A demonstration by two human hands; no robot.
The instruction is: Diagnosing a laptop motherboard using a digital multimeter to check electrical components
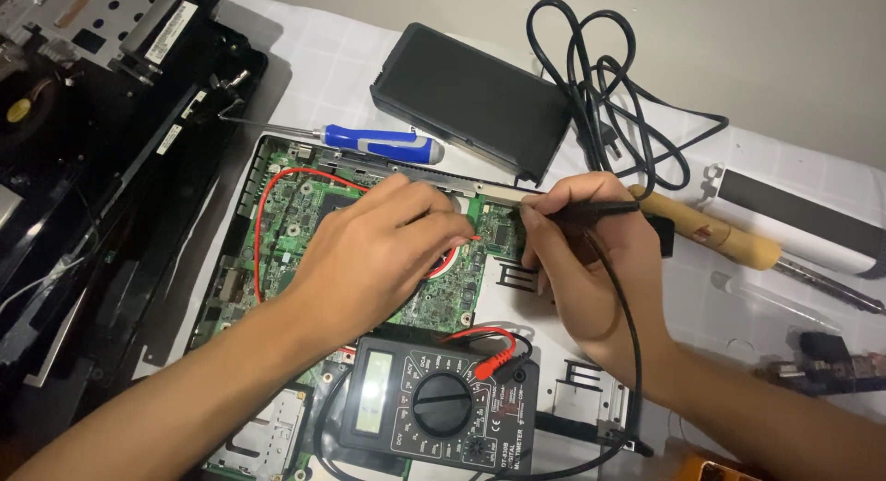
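I see my left hand resting palm-down on the green laptop motherboard, fingers curled and pinched around a red probe tip that touches the board just past my fingertips. My right hand is closed around a black probe, held like a pen, its tip pointing left onto the board's upper edge, just above my left fingertips. The black lead runs down over my right wrist.

Just below both hands sits a black digital multimeter, lying on the board's lower part, with red and black plugs in its sockets. Beyond my left hand lies a blue-handled screwdriver; beyond my right hand are a black power adapter and its coiled black cable. To the right of my right hand a wooden-handled soldering iron lies on the white bench. Far to the left of my left arm stands the opened black laptop chassis.
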